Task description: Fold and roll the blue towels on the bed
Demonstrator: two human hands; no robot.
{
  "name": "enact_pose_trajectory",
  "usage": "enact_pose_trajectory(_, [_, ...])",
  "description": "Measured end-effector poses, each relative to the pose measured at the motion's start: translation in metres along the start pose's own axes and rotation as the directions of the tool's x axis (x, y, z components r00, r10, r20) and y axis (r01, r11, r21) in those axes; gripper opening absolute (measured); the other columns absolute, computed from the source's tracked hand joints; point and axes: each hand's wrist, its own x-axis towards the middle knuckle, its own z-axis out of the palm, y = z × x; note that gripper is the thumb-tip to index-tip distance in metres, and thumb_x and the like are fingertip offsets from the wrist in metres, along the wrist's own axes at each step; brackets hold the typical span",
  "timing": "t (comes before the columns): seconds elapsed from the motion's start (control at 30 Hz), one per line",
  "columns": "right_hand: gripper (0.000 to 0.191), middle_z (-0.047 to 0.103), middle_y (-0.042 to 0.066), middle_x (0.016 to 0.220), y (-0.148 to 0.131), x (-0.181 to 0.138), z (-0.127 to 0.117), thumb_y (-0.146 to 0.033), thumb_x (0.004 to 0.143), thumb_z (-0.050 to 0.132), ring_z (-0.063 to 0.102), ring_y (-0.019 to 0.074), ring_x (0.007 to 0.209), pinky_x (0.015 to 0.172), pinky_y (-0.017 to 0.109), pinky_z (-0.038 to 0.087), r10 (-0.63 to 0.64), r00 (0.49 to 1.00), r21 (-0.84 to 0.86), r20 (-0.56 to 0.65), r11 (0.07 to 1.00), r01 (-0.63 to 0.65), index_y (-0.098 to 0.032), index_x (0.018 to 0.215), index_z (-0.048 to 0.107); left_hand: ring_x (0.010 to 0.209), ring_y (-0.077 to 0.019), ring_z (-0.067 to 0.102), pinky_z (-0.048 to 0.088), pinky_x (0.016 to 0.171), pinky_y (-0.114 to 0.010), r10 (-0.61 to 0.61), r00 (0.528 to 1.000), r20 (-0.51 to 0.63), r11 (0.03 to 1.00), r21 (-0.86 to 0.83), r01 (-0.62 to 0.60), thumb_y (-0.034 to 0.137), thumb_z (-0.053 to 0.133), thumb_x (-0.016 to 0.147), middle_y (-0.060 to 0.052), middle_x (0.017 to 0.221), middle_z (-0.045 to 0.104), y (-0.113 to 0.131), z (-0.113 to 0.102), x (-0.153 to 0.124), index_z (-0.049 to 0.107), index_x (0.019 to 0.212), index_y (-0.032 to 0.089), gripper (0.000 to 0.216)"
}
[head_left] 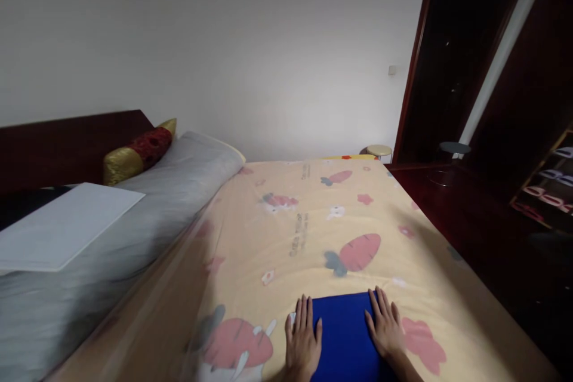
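A flat blue piece, cloth or a folder, I cannot tell which (344, 334), lies on the patterned bedsheet (250, 239) at the bottom of the view. My left hand (304, 337) rests palm down along its left edge, fingers stretched forward. On the opposite edge lies my right hand (385, 325), also flat, its fingers extended and slightly spread. Neither hand grips anything. The near end of the blue piece runs out of the frame.
Left of the sheet are grey bedding (188, 173), a white board (71, 227) and a red and gold bolster (143, 152) by the dark headboard (67, 134). Stools (379, 150) stand beyond the bed, and a shoe rack (548, 185) is at right.
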Motion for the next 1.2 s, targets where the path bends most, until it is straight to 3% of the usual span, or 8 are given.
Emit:
enact_pose_trajectory(0.17, [0.055, 0.025, 0.001, 0.153, -0.029, 0.001, 0.013, -0.046, 0.093, 0.027, 0.024, 0.0246, 0.141, 0.114, 0.053, 0.025, -0.064, 0.993, 0.047, -0.099, 0.997, 0.069, -0.025, 0.145, 0.027, 0.139, -0.0218, 0.033, 0.021, 0.115, -0.053, 0.070, 0.994, -0.086, 0.997, -0.010, -0.071, 0.030, 0.030, 0.091, -0.002, 0.152, 0.032, 0.016, 0.019, 0.001, 0.013, 0.144, 0.028, 0.056])
enact_pose_trajectory(0.33, [0.054, 0.032, -0.004, 0.148, -0.065, 0.005, 0.051, -0.032, 0.088, 0.039, 0.034, 0.0223, 0.136, 0.108, 0.047, 0.039, -0.287, 0.958, 0.164, 0.007, 0.945, 0.282, -0.036, 0.141, 0.032, 0.133, -0.0177, 0.042, 0.039, 0.107, -0.039, 0.293, 0.955, -0.042, 0.953, -0.074, -0.295, 0.022, 0.035, 0.086, 0.004, 0.148, 0.037, 0.045, 0.058, 0.006, 0.015, 0.143, 0.031, 0.061])
enact_pose_trajectory(0.47, [0.056, 0.032, -0.002, 0.146, -0.063, 0.005, 0.078, -0.031, 0.084, 0.042, 0.035, 0.0249, 0.135, 0.107, 0.049, 0.039, -0.236, 0.972, 0.132, 0.011, 0.964, 0.232, -0.035, 0.139, 0.036, 0.134, -0.0179, 0.042, 0.040, 0.107, -0.039, 0.281, 0.958, 0.048, 0.952, -0.143, -0.272, 0.020, 0.035, 0.086, 0.004, 0.149, 0.034, 0.043, 0.084, 0.002, 0.010, 0.143, 0.032, 0.063])
enact_pose_trajectory(0.57, [0.055, 0.027, -0.001, 0.148, -0.058, 0.004, 0.076, -0.032, 0.087, 0.039, 0.032, 0.0245, 0.137, 0.109, 0.050, 0.036, -0.253, 0.966, 0.133, 0.053, 0.961, 0.245, -0.033, 0.141, 0.031, 0.135, -0.0195, 0.040, 0.038, 0.108, -0.042, 0.259, 0.962, 0.087, 0.958, -0.153, -0.244, 0.018, 0.034, 0.085, 0.003, 0.151, 0.031, 0.039, 0.090, 0.000, 0.007, 0.143, 0.032, 0.065])
enact_pose_trajectory(0.67, [0.054, 0.020, 0.000, 0.151, -0.062, 0.001, 0.055, -0.038, 0.092, 0.032, 0.025, 0.0228, 0.140, 0.112, 0.049, 0.032, -0.289, 0.952, 0.166, 0.098, 0.948, 0.271, -0.031, 0.144, 0.023, 0.138, -0.0203, 0.036, 0.035, 0.111, -0.044, 0.259, 0.958, 0.121, 0.958, -0.156, -0.239, 0.019, 0.032, 0.087, 0.001, 0.153, 0.026, 0.047, 0.076, 0.000, 0.004, 0.143, 0.030, 0.064])
enact_pose_trajectory(0.83, [0.051, 0.019, -0.002, 0.154, -0.071, -0.002, 0.005, -0.039, 0.095, 0.024, 0.020, 0.0188, 0.142, 0.115, 0.047, 0.025, -0.264, 0.951, 0.175, 0.160, 0.956, 0.236, -0.032, 0.145, 0.023, 0.143, -0.0176, 0.025, 0.028, 0.115, -0.046, 0.283, 0.938, 0.200, 0.951, -0.187, -0.247, 0.029, 0.024, 0.094, 0.004, 0.156, 0.020, 0.055, 0.021, 0.006, 0.002, 0.144, 0.032, 0.055])
enact_pose_trajectory(1.0, [0.059, 0.018, 0.002, 0.155, -0.018, -0.004, -0.016, -0.054, 0.094, 0.021, 0.016, 0.0207, 0.144, 0.117, 0.050, 0.018, -0.118, 0.979, 0.117, 0.169, 0.988, 0.099, -0.026, 0.146, 0.021, 0.143, -0.0209, 0.026, 0.024, 0.115, -0.052, 0.093, 0.970, 0.225, 0.995, -0.045, -0.085, 0.041, 0.025, 0.095, 0.002, 0.156, 0.022, 0.003, -0.016, 0.006, 0.010, 0.144, 0.033, 0.053])
enact_pose_trajectory(1.2, [0.063, 0.019, 0.000, 0.156, 0.027, -0.011, 0.003, -0.058, 0.093, 0.020, 0.016, 0.0177, 0.144, 0.117, 0.048, 0.017, -0.062, 0.996, 0.048, 0.056, 0.997, 0.059, -0.027, 0.147, 0.015, 0.142, -0.0194, 0.027, 0.021, 0.115, -0.049, 0.043, 0.991, 0.130, 0.999, 0.004, -0.044, 0.044, 0.024, 0.095, 0.000, 0.156, 0.023, -0.039, -0.012, -0.008, 0.011, 0.145, 0.031, 0.054])
